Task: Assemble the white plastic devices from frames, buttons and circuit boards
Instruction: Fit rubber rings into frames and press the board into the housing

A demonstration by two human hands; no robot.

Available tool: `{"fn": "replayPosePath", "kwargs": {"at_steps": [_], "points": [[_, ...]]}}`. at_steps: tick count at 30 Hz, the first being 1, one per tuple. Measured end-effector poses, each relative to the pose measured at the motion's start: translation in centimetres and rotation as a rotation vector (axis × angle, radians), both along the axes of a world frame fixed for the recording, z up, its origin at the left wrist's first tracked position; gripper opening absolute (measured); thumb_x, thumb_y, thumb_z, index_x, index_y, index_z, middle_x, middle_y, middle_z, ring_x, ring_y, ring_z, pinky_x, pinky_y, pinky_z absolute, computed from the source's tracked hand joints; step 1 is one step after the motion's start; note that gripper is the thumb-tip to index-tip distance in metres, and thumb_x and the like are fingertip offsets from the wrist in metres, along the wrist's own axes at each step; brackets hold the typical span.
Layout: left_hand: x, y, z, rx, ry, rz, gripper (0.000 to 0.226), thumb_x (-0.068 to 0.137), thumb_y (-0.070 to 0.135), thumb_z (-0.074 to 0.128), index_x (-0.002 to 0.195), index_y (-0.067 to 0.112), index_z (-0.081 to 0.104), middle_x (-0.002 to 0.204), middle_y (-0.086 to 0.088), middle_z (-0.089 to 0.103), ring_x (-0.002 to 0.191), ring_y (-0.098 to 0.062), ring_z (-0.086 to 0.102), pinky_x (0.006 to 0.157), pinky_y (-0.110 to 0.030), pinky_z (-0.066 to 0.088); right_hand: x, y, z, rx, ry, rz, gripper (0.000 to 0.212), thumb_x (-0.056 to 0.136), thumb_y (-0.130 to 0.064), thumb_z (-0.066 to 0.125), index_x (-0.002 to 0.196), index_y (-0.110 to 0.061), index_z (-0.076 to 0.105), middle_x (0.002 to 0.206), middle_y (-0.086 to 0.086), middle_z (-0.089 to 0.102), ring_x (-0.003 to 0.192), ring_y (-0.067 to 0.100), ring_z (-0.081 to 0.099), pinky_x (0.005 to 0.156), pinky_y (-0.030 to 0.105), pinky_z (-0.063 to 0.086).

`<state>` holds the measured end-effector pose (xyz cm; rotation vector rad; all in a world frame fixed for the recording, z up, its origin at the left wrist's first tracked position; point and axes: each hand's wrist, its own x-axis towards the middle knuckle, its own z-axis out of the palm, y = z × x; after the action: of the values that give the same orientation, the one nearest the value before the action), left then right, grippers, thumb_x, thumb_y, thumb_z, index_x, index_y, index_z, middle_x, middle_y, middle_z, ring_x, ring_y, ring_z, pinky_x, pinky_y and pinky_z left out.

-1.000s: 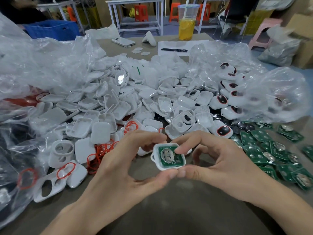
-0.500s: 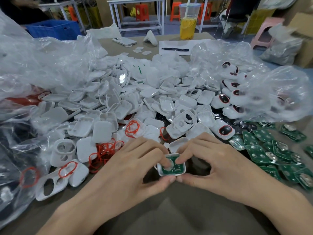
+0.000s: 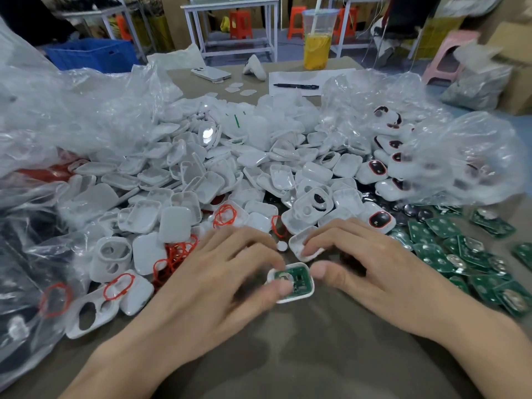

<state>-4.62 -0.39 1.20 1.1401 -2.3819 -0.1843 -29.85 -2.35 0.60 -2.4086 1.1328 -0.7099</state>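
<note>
In the head view, your left hand (image 3: 218, 272) pinches the white frame (image 3: 299, 296) (green circuit board (image 3: 296, 279) seated inside) with curled fingers, toward the near edge of the surface (image 3: 288, 355). Your right hand (image 3: 374, 263) curls over a loose white cover (image 3: 296, 243); whether it grips, I cannot tell. The frame looks light, stiff and slick, so hold it by the rim, not the board.

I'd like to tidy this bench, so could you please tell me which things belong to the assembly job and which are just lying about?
Job: frame with board, gripped by left hand; loose circuit boards; white shells.
Lying about: phone; pen; yellow drink; blue crate.
</note>
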Motion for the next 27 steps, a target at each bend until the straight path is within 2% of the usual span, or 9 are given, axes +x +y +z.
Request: {"fn": "replayPosePath", "kwargs": {"at_steps": [5,10,15,17,19,21,23,26,27], "points": [[1.7,-0.8,0.2,-0.08,-0.037,0.183,0.027,0.094,0.045,0.053,0.1,0.026,0.07,0.108,0.014,0.063,0.102,-0.015,0.057,0.089,-0.036,0.041,0.0,0.1,0.5,-0.003,-0.106,-0.088,0.027,0.102,-0.058,0.038,0.11,-0.042,0.059,0.111,-0.027,0.058,0.107,0.004,0.056,0.086,0.013,0.04],[2.3,-1.1,-0.1,-0.01,-0.099,0.191,0.032,0.092,0.053,0.049,0.104,0.03,0.069,0.118,0.013,0.061,0.108,-0.012,0.05,0.093,-0.028,0.034,0.1,0.3,0.8,-0.055,-0.132,-0.145,0.024,0.103,-0.052,0.039,0.109,-0.041,0.059,0.105,-0.031,0.057,0.098,-0.001,0.055,0.082,0.01,0.038],[1.6,-1.6,-0.2,-0.161,-0.186,0.176,0.027,0.095,0.043,0.051,0.102,0.025,0.071,0.114,0.011,0.068,0.104,-0.018,0.061,0.088,-0.032,0.042,0.3,0.1,0.7,-0.086,-0.128,-0.163,0.017,0.104,-0.045,0.042,0.11,-0.043,0.057,0.104,-0.035,0.055,0.098,-0.005,0.053,0.082,0.008,0.037],[1.4,-1.5,-0.2,-0.189,-0.157,0.155,0.024,0.094,0.04,0.054,0.102,0.025,0.071,0.112,0.012,0.068,0.102,-0.018,0.064,0.089,-0.032,0.044,0.3,0.1,0.6,-0.09,-0.138,-0.169,0.015,0.103,-0.045,0.044,0.111,-0.046,0.057,0.105,-0.034,0.056,0.098,-0.004,0.054,0.082,0.008,0.037],[1.0,-0.9,0.1,-0.052,0.125,0.188,0.017,0.09,0.043,0.06,0.102,0.034,0.069,0.11,0.019,0.068,0.104,-0.006,0.063,0.091,-0.019,0.044,0.5,0.1,0.6,-0.056,-0.191,-0.177,0.015,0.1,-0.048,0.049,0.112,-0.047,0.057,0.108,-0.031,0.058,0.1,0.0,0.056,0.081,0.008,0.039],[0.6,-0.6,0.4,0.197,0.579,0.199,0.017,0.083,0.046,0.063,0.098,0.038,0.068,0.098,0.018,0.071,0.091,0.001,0.065,0.079,-0.01,0.046,0.8,0.2,0.8,0.021,-0.3,-0.166,0.022,0.096,-0.052,0.055,0.117,-0.045,0.06,0.112,-0.025,0.063,0.102,0.007,0.059,0.079,0.012,0.042],[0.4,-0.6,0.6,0.434,0.892,0.097,0.02,0.081,0.044,0.067,0.097,0.032,0.07,0.082,0.011,0.069,0.072,-0.006,0.06,0.067,-0.02,0.047,1.4,0.3,1.2,0.134,-0.455,-0.117,0.028,0.092,-0.052,0.06,0.119,-0.044,0.063,0.112,-0.016,0.068,0.097,0.013,0.062,0.077,0.019,0.048],[0.6,-0.7,0.5,0.649,1.045,-0.037,0.03,0.081,0.049,0.077,0.1,0.026,0.071,0.092,-0.021,0.068,0.088,-0.037,0.065,0.082,-0.043,0.046,2.6,0.1,2.3,0.255,-0.605,-0.033,0.028,0.088,-0.049,0.066,0.116,-0.046,0.067,0.105,-0.012,0.072,0.09,0.013,0.065,0.08,0.026,0.053],[0.7,-0.7,0.4,0.677,1.036,-0.061,0.035,0.081,0.052,0.078,0.101,0.024,0.071,0.099,-0.028,0.065,0.094,-0.038,0.065,0.087,-0.048,0.047,3.0,-0.1,2.7,0.292,-0.628,-0.012,0.026,0.087,-0.048,0.067,0.113,-0.046,0.069,0.099,-0.012,0.072,0.086,0.014,0.066,0.079,0.027,0.054]]}}
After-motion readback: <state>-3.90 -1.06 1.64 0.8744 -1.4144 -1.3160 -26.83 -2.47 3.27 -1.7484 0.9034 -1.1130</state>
